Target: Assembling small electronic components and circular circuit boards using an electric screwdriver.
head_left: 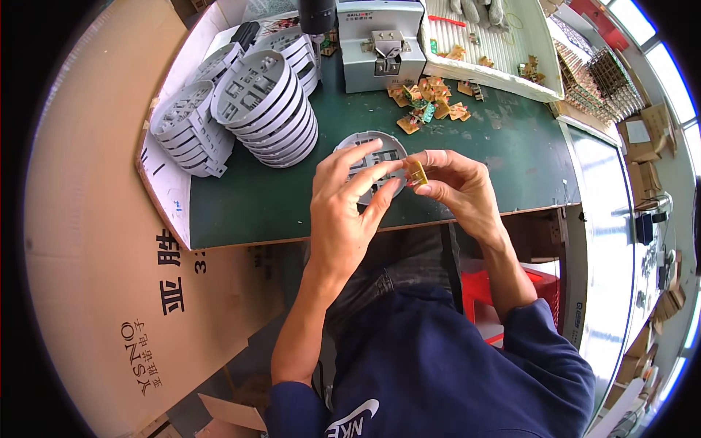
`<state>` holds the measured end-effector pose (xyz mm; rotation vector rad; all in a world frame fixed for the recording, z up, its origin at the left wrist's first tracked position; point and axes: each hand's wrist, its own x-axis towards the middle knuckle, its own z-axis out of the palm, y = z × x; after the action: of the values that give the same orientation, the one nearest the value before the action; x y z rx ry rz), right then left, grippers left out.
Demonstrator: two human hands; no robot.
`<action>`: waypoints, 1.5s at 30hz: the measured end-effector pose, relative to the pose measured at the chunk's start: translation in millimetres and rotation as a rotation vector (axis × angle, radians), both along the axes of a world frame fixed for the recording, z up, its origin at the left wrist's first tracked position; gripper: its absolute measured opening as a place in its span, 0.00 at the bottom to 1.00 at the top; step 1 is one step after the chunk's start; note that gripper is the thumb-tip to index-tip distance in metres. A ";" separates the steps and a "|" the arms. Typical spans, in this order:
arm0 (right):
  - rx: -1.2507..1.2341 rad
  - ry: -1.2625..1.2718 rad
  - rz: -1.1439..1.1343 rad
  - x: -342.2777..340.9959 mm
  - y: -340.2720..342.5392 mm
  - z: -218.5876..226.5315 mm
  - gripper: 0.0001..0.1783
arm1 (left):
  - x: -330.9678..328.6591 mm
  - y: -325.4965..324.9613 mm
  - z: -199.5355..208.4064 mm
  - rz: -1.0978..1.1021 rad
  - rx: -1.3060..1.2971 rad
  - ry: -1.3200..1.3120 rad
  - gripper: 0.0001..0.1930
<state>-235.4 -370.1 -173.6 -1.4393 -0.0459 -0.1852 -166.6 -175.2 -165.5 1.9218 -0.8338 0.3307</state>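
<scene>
Between the thumb and fingers of my right hand [471, 191] is a small tan circuit board [417, 174], held upright at the near side of the table. One finger of that hand wears a light bandage. Just left of it lies a round grey plastic housing [400, 148] with slots and ribs inside. My left hand [345, 201] reaches over this housing with its fingers apart, the fingertips close to the board. Part of the housing is hidden beneath my left hand; whether the fingers touch it I cannot tell.
Stacked grey housings [288, 139] stand at the left. A pile of small circuit boards [431, 98] lies behind my hands, beside a grey metal machine [380, 62]. A white foam tray [496, 80] holds gloves and boards at the back right. The green table's [263, 219] near edge runs below.
</scene>
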 end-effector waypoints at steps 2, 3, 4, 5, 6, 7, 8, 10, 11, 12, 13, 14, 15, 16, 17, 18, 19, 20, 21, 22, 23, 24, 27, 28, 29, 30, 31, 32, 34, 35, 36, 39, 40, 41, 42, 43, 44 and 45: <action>-0.008 -0.002 0.001 0.6 0.7 -1.2 0.21 | 0.6 -0.2 -2.7 0.002 0.002 -0.045 0.12; -0.008 0.007 0.009 0.5 0.9 -1.4 0.21 | 0.6 0.2 -3.8 0.003 0.000 -0.042 0.12; -0.007 0.016 0.016 0.3 1.0 -1.4 0.21 | 0.7 0.7 -5.0 0.019 0.010 -0.079 0.11; -0.008 0.018 0.017 0.0 1.5 -1.2 0.21 | 0.8 1.2 -5.8 0.035 0.020 -0.116 0.11; -0.006 0.027 0.017 -0.4 2.5 -1.9 0.21 | 1.0 1.2 -7.4 0.032 0.019 -0.115 0.11; -0.004 0.035 0.018 -0.6 3.7 -2.5 0.21 | 0.4 1.7 -8.7 0.022 0.015 -0.114 0.11; -0.004 0.036 0.015 -0.7 5.6 -1.8 0.21 | 0.4 2.1 -10.0 0.013 0.012 -0.114 0.10; -0.010 0.073 0.013 -1.5 11.2 3.1 0.21 | 0.9 4.7 -20.6 0.001 0.009 -0.089 0.13; -0.010 0.073 0.013 -0.1 12.3 5.5 0.21 | 1.5 6.0 -23.8 -0.011 0.006 -0.068 0.16; -0.083 0.071 0.011 2.7 12.7 6.8 0.21 | 1.4 7.3 -24.1 -0.008 0.007 -0.065 0.16; -0.157 0.068 0.010 6.5 12.4 8.9 0.20 | 1.7 8.3 -22.8 0.046 0.014 -0.068 0.21; -0.338 0.003 -0.040 14.5 9.7 12.8 0.19 | 2.5 9.7 -21.6 0.100 0.020 -0.072 0.26; -0.522 -0.058 -0.095 24.3 4.8 18.8 0.19 | 6.1 13.1 -21.7 0.065 0.058 -0.021 0.39; -0.819 -0.130 -0.135 33.7 1.5 31.0 0.19 | 9.3 13.8 -23.0 0.065 0.057 -0.020 0.39; -0.821 -0.129 -0.133 43.2 -0.8 29.4 0.19 | 13.3 13.4 -25.8 0.069 0.084 -0.048 0.45; -0.919 -0.211 -0.130 54.1 -0.6 24.9 0.19 | 16.1 14.1 -26.3 0.079 0.115 -0.077 0.51; -1.024 -0.291 -0.133 62.8 -1.2 20.1 0.19 | 17.6 11.2 -26.1 0.079 0.148 -0.072 0.54; -1.036 -0.322 -0.117 69.3 -0.8 14.7 0.18 | 18.9 8.3 -27.9 0.079 0.144 -0.072 0.54; -1.038 -0.322 -0.112 71.9 3.4 12.7 0.18 | 19.4 7.1 -32.2 0.072 0.170 -0.064 0.54; -1.081 -0.291 -0.086 74.2 7.5 11.0 0.18 | 20.0 6.1 -36.9 0.065 0.196 -0.056 0.55; -1.124 -0.258 -0.060 76.2 11.0 9.8 0.18 | 20.5 5.6 -41.3 0.076 0.199 -0.060 0.55; -1.177 -0.287 -0.059 77.1 14.1 9.6 0.17 | 20.7 5.3 -41.6 0.077 0.197 -0.055 0.55; -1.230 -0.285 -0.108 78.3 17.3 6.5 0.17 | 19.9 4.3 -41.2 0.082 0.157 -0.030 0.53; -1.232 -0.284 -0.106 79.4 17.4 5.3 0.17 | 19.8 3.7 -41.2 0.088 0.161 -0.030 0.52; -1.237 -0.294 -0.106 80.7 16.8 4.1 0.18 | 19.6 3.3 -41.0 0.094 0.166 -0.029 0.50; -1.242 -0.303 -0.107 81.9 15.6 3.9 0.18 | 19.3 2.5 -39.6 0.094 0.164 -0.028 0.50; -1.244 -0.303 -0.107 83.4 14.0 4.5 0.18 | 18.9 1.7 -37.7 0.096 0.183 -0.033 0.48; -1.242 -0.298 -0.080 85.1 12.0 5.5 0.19 | 18.6 1.2 -36.8 0.097 0.202 -0.037 0.47; -1.239 -0.293 -0.053 86.1 9.8 5.6 0.20 | 18.2 2.5 -38.5 0.103 0.223 -0.046 0.46; -1.179 -0.287 -0.036 85.9 8.5 5.7 0.21 | 17.9 3.1 -39.1 0.108 0.244 -0.055 0.45; -1.119 -0.281 -0.019 85.4 6.9 5.9 0.22 | 17.5 3.3 -39.1 0.108 0.243 -0.054 0.45; -1.093 -0.272 -0.044 74.4 6.1 5.7 0.23 | 17.2 3.7 -39.3 0.110 0.274 -0.069 0.44; -1.092 -0.272 -0.044 73.5 4.1 4.4 0.23 | 17.4 3.8 -40.3 0.117 0.290 -0.098 0.44; -1.125 -0.363 -0.127 73.1 1.8 2.1 0.24 | 17.7 4.0 -40.7 0.125 0.307 -0.128 0.45; -1.160 -0.452 -0.218 72.8 -1.7 1.7 0.25 | 18.0 1.6 -40.3 0.119 0.306 -0.132 0.45; -1.044 -0.396 -0.279 76.4 0.5 12.7 0.25 | 17.5 1.3 -40.1 0.122 0.304 -0.124 0.45; -0.927 -0.341 -0.338 83.0 2.5 28.5 0.25 | 17.2 1.0 -39.8 0.124 0.302 -0.118 0.45; -0.827 -0.411 -0.362 94.8 3.0 43.1 0.25 | 17.0 0.1 -39.2 0.117 0.304 -0.126 0.45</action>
<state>-140.5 -367.1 -130.6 -2.2045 -0.2180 -0.8324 -149.6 -175.1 -204.7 2.2578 -0.8962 0.4180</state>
